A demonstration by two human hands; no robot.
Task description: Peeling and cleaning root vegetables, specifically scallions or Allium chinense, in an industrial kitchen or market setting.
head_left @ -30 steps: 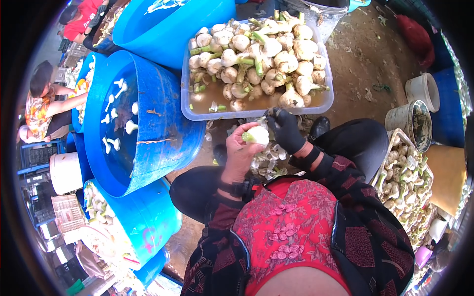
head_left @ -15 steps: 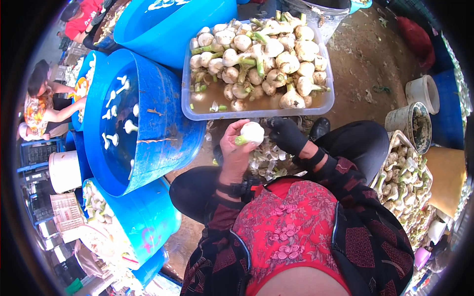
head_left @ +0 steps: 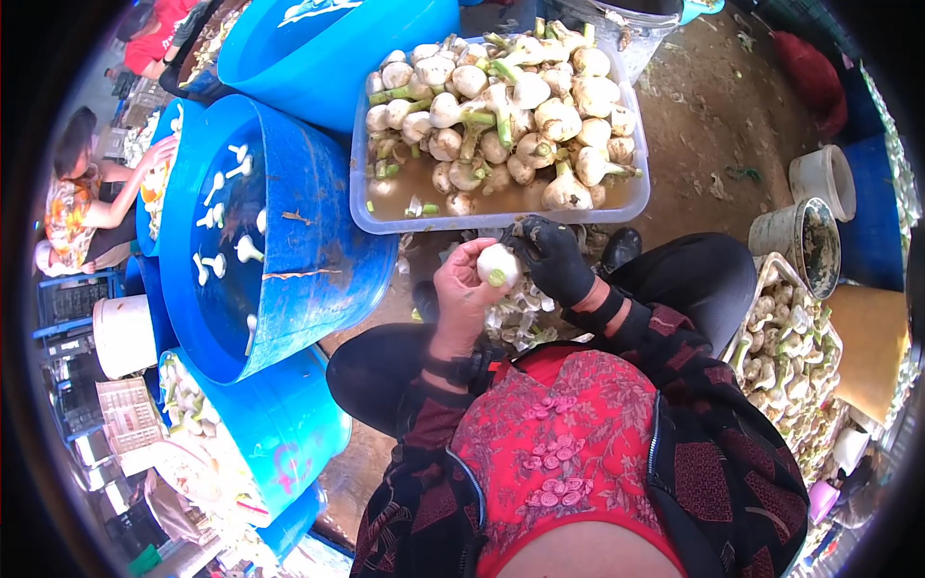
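Observation:
Close in front of me, my left hand [head_left: 466, 282], bare, is closed round a white, smooth garlic bulb [head_left: 498, 262] whose short green stem end points toward me. My right hand [head_left: 553, 260] wears a black glove. Its curled fingers press against the far right side of the same bulb. Whether a bit of skin is pinched between the gloved fingertips cannot be made out. Just beyond both hands stands a clear plastic tub [head_left: 501, 223] heaped with unpeeled, dirt-stained garlic bulbs [head_left: 559, 120] in brownish water.
At my left, a blue barrel [head_left: 318, 241] holds water with floating peeled garlic. A crate of garlic [head_left: 785, 361] and a dirty white bucket [head_left: 771, 233] stand at my right. Papery skins [head_left: 520, 318] litter the floor between my legs. Two other people work at the far left.
My left hand has turned the bulb so its stem faces me. My right hand has come left and up against the bulb. A person at the left has raised an arm.

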